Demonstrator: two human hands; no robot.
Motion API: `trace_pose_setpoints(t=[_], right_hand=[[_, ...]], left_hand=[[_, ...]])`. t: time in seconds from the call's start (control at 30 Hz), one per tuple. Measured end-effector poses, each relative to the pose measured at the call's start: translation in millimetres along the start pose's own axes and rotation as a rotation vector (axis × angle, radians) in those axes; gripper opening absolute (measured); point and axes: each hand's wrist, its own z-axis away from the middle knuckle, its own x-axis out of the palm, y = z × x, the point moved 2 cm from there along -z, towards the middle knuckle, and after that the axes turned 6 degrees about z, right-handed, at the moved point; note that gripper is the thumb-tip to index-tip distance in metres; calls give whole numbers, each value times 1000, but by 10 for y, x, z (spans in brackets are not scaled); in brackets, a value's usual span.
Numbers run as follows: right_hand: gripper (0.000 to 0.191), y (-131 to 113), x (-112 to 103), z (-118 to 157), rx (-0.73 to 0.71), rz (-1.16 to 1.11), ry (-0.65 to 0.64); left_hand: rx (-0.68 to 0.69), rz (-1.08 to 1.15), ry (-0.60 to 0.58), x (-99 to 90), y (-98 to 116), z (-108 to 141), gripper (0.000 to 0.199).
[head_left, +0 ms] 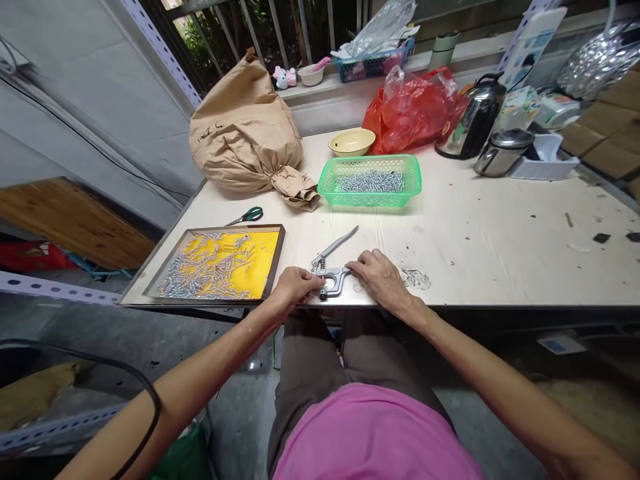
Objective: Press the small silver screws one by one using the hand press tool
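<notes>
Near the table's front edge lie grey snap-fastener pliers (336, 280), their upper handle raised away from the lower one. My right hand (383, 277) is closed round the lower handle, thumb side toward the tool. At the jaw opening, my left hand (299, 285) has its fingertips pinched together; what they hold is too small to make out. To the left, a shallow tray (279, 257) with a yellow bottom holds many small silvery metal pieces (187, 280). Behind the pliers stands a green plastic basket (414, 180) with more small metal pieces (370, 181).
Green-handled scissors (253, 214) lie behind the tray. A large brown paper sack (245, 127) stands at the back left. Farther back are a yellow bowl (352, 141), a red plastic bag (410, 110), an electric kettle (477, 117) and a metal pot (503, 153).
</notes>
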Motion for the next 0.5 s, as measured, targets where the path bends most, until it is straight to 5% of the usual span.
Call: trace_pose_setpoints(t=[0.5], right_hand=[[25, 26, -36, 7, -6, 22, -63]], left_hand=[[-249, 51, -89, 39, -89, -12, 23]])
